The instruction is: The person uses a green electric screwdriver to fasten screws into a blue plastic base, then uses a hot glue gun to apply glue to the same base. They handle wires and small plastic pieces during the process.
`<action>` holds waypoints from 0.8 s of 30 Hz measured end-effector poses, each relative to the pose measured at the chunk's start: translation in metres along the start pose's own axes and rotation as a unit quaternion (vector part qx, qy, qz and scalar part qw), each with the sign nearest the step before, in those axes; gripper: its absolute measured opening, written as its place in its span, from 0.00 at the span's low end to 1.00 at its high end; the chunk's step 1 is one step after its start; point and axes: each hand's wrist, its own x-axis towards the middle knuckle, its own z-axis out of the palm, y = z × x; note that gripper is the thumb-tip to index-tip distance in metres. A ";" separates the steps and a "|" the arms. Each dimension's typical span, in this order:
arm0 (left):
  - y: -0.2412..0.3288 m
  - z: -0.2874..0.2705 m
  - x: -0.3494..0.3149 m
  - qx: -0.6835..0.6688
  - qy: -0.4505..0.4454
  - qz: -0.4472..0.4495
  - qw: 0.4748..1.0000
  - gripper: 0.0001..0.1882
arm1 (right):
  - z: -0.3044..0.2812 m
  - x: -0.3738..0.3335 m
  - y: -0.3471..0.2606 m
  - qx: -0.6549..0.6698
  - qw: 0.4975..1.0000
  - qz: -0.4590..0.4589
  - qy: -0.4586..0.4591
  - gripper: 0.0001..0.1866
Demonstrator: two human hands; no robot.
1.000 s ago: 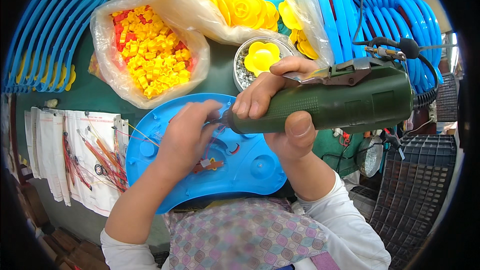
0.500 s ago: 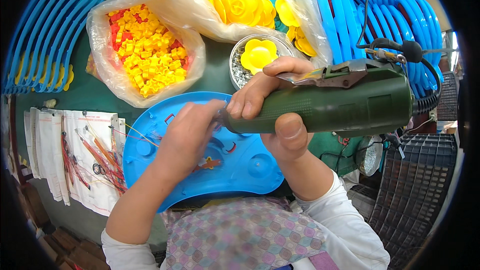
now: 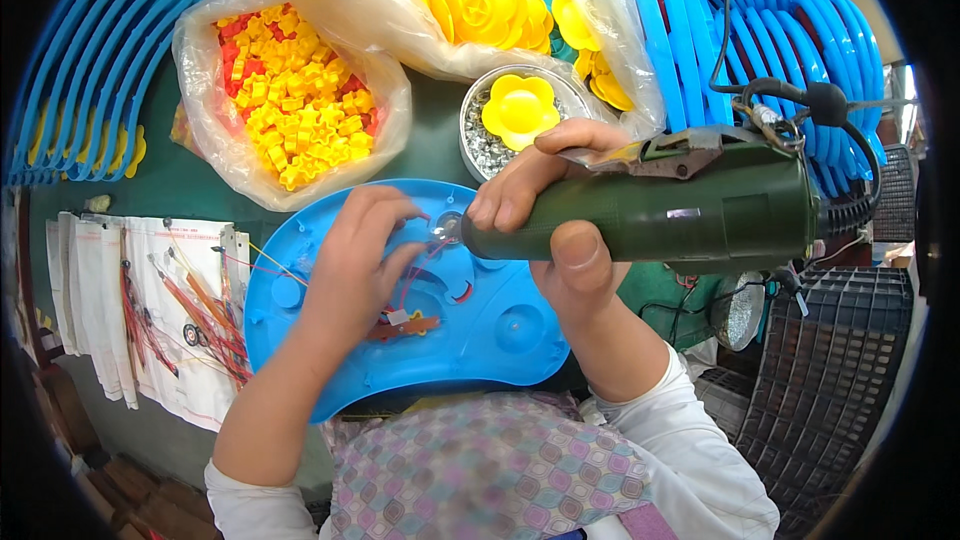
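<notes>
My right hand (image 3: pixel 560 210) is wrapped around a dark green electric screwdriver (image 3: pixel 660 205) with a metal lever on top. Its tip points left over a blue kidney-shaped plastic panel (image 3: pixel 400 375). My left hand (image 3: pixel 365 250) hovers over that panel beside the tip, thumb and forefinger apart, with nothing visible between them. Inside the panel lie thin red wires and a small brown circuit board (image 3: pixel 402 327), partly beneath my left hand. Just beyond the screwdriver stands a round tin of small metal screws (image 3: pixel 480 155) with a yellow flower-shaped piece (image 3: pixel 520 112) on top.
A plastic bag (image 3: pixel 200 110) holds small yellow and red pieces. Behind it, another bag (image 3: pixel 350 0) holds yellow and turquoise flower pieces. Blue parts (image 3: pixel 740 40) are stacked at the far right, blue curved frames (image 3: pixel 100 60) at the left. Wired parts lie on white sheets (image 3: pixel 210 290).
The fingers of my left hand have parted and drawn back from the screwdriver's tip. The screwdriver has shifted slightly, and more of the circuit board and wires now shows.
</notes>
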 end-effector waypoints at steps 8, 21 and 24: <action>-0.007 0.009 0.002 0.054 -0.001 0.032 0.998 0.11 | 0.001 0.000 0.002 -0.053 0.998 0.018 0.016 0.36; -0.010 0.015 0.003 0.046 0.021 0.038 0.998 0.10 | 0.001 0.005 0.006 -0.052 0.998 0.031 0.030 0.36; -0.011 0.014 0.003 0.039 0.026 0.041 0.998 0.10 | 0.002 0.004 0.005 -0.047 0.998 0.031 0.029 0.35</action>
